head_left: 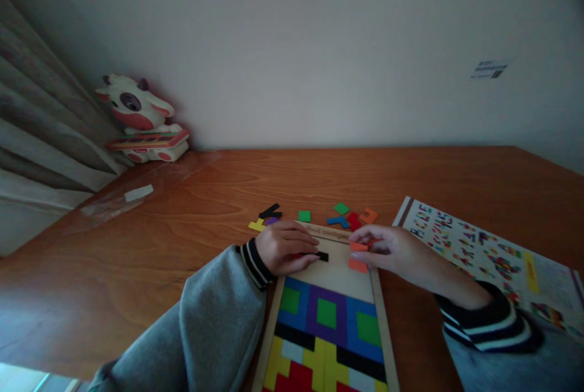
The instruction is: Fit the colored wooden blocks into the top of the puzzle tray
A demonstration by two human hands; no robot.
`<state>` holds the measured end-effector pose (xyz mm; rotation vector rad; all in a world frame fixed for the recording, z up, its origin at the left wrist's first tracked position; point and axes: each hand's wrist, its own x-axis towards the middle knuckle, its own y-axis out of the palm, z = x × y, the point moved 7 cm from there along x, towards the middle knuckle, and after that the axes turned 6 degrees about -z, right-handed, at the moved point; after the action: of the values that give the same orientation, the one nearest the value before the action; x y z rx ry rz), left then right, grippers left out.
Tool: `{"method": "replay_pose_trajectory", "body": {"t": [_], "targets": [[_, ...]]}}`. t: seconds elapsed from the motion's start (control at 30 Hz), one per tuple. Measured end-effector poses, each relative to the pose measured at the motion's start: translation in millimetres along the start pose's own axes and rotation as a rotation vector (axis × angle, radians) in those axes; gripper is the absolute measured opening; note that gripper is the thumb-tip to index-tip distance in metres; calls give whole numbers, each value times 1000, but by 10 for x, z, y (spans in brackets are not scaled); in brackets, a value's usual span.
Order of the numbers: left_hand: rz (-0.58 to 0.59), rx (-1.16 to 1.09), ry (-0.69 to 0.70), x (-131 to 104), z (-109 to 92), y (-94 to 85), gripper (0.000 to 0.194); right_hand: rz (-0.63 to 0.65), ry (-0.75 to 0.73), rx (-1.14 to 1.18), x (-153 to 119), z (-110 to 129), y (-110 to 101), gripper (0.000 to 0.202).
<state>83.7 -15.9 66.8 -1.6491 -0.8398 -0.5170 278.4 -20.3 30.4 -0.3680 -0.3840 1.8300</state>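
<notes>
A wooden puzzle tray lies in front of me, its near part filled with coloured blocks. My left hand is over the bare upper part, fingers bent together around a black puzzle piece that sticks out past the fingertips. A little red shows beneath those fingers. At the tray's upper right, my right hand pinches an orange puzzle piece between thumb and fingers. The fingers partly cover the orange piece, so its full shape is hidden.
Loose pieces lie beyond the tray: black strips, a yellow one, green squares, a blue one and an orange one. A printed pattern sheet is at right. A cow toy stands back left.
</notes>
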Motion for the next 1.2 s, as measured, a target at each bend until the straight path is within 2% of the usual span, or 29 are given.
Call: {"method": "replay_pose_trajectory", "body": {"t": [0.17,0.3,0.37,0.5,0.73,0.9,1.0,1.1,1.13,1.2], "targets": [[57,7,26,-10,-31,56,12,-30,-33,-253,-33,5,-19,27],[66,32,38,-29,-27,50,13,-57,-133,-394,-37,59,-16,26],[79,45,41,-50,-18,56,13,-45,-147,-391,-50,37,-38,23],[90,56,36,-80,-7,63,14,40,-84,-336,-71,-41,-52,21],[66,52,56,-62,-36,43,12,35,-17,-362,-44,4,-14,39],[29,67,76,-31,-69,22,9,95,23,-395,-54,-38,-12,47],[-35,135,-1,-34,40,-65,10,100,39,-367,-58,-58,-37,50],[-149,353,-219,-121,320,-278,14,36,28,-327,-44,-32,-91,47],[-155,434,-296,-173,423,-346,17,-5,16,-317,-38,-13,-120,44],[-95,531,-369,-272,580,-422,21,-100,-20,-311,-30,34,-186,38]]}}
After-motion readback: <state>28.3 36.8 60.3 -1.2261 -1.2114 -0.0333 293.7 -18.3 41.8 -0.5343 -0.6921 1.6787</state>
